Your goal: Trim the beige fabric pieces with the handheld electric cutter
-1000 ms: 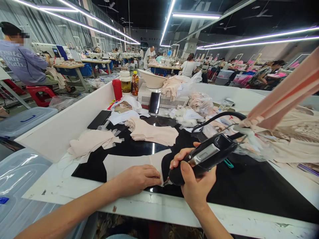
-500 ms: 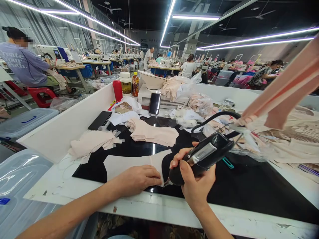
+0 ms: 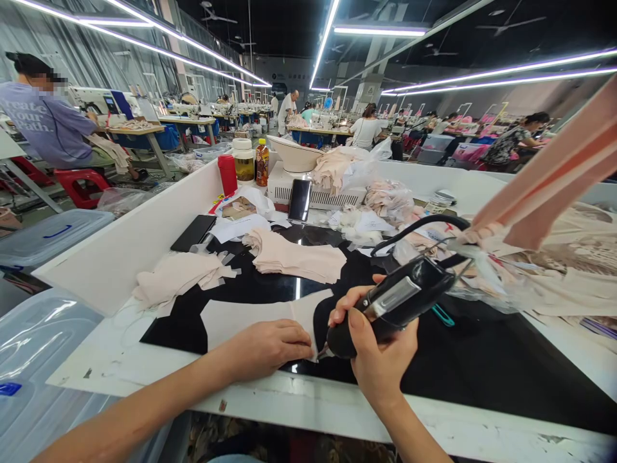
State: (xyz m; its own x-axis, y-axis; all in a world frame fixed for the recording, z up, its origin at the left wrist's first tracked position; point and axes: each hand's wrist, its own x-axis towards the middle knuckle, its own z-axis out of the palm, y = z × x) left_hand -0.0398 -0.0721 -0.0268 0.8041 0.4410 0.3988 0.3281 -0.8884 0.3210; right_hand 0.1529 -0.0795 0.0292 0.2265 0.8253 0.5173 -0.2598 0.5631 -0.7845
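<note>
A pale pink cut fabric piece [image 3: 245, 318] lies flat on the black work surface [image 3: 463, 360]. My left hand [image 3: 270, 347] rests on its near part, fingers laid over the fabric close to the right corner. In my right hand [image 3: 380, 347] is a black corded hand-held electric tool [image 3: 400, 302] with a silver plate on its side, my fingers wrapped round its body. It tilts down to the left, and its small tip meets or almost meets the fabric's near right corner. Pink fabric strips [image 3: 535, 186] run up from its rear end.
Beyond the piece sit a fabric stack [image 3: 299, 257] and another fabric pile [image 3: 183, 276]. A phone [image 3: 299, 199] leans against a white vented box [image 3: 328, 193]. A teal clip-like item [image 3: 442, 315] lies right of the tool. Bagged fabric crowds the right side; a low white wall [image 3: 130, 238] edges the left.
The tool's rear end and the pink strips have shifted very slightly to the right. Both hands and the fabric piece stay almost where they were.
</note>
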